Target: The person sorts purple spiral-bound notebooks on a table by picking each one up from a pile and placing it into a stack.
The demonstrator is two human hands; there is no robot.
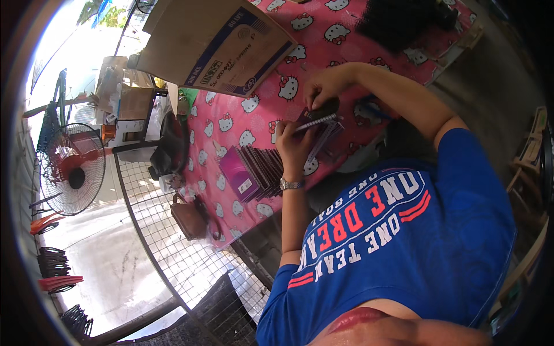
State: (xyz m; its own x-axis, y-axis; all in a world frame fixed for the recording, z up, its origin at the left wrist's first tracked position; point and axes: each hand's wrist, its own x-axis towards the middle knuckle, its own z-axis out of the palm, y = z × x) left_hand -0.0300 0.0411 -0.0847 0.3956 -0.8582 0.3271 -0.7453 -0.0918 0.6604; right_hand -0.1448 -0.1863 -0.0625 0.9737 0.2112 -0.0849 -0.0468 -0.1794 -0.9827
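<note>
My left hand, with a metal watch on the wrist, is closed around the left end of a dark spiral-bound notebook, its white coil facing me. My right hand is bent in a pinch above the notebook's far side, at a dark rounded piece that I cannot make out. What sits between its fingertips is hidden. More notebooks lie beneath the held one. Left of my left wrist, a fanned row of spiral notebooks overlaps on the table, the outermost showing a purple cover.
A pink patterned cloth covers the table. Beyond my hands stands a large cardboard box; a black heap lies at the far right. Off the left edge are a brown bag, wire mesh and a standing fan.
</note>
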